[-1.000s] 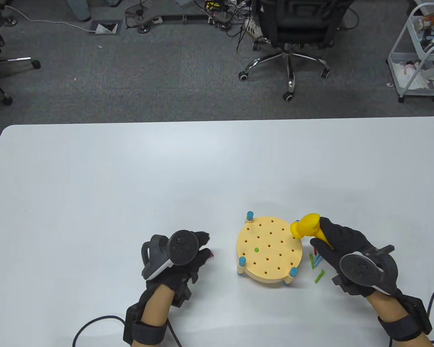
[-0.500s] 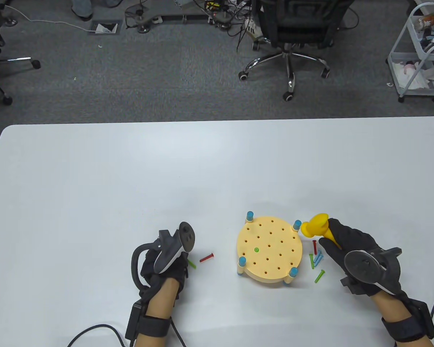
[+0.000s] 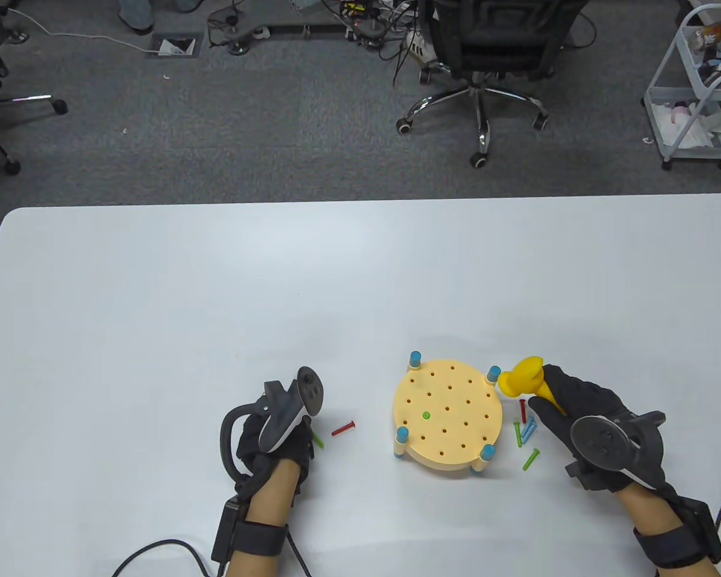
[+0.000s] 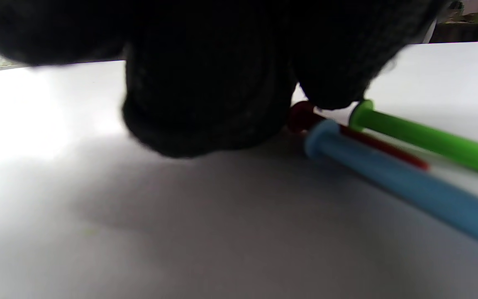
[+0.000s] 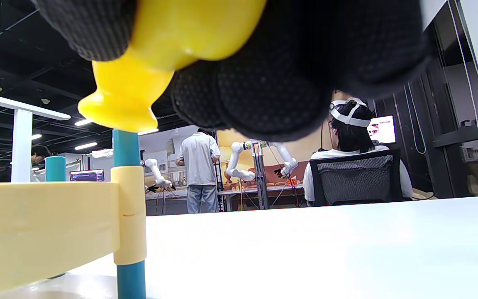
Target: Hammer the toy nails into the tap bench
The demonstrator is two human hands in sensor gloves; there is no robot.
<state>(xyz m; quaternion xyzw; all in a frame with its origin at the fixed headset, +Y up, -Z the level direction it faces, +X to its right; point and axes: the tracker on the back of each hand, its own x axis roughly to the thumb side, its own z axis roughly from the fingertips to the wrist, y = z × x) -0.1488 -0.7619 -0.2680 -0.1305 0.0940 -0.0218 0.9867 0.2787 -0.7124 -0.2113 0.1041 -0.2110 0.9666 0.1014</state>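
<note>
Left hand (image 3: 276, 436) low on the table (image 3: 156, 300), knuckles over loose nails; wrist view shows a green nail (image 4: 425, 139), a blue nail (image 4: 396, 182) and a red one (image 4: 371, 143) lying just under the fingertips (image 4: 206, 104). Cannot tell whether any is pinched. Another red nail (image 3: 343, 428) lies just right of that hand.

Round tap bench (image 3: 447, 415) centre-right; one green nail (image 3: 426, 415) seated in it, other holes vacant.

Right hand (image 3: 577, 409) wrapped round the yellow toy hammer (image 3: 526, 380), head hovering beside the bench's far-right blue post (image 3: 492, 374).

Step, likely: pick one nail, stand it in a hole, steady it, fingers clear of the strike.

Small nail pile (image 3: 526, 430) between bench and right hand; could scatter. Office chair (image 3: 486, 54) and cart (image 3: 697, 84) beyond, no obstacle.
</note>
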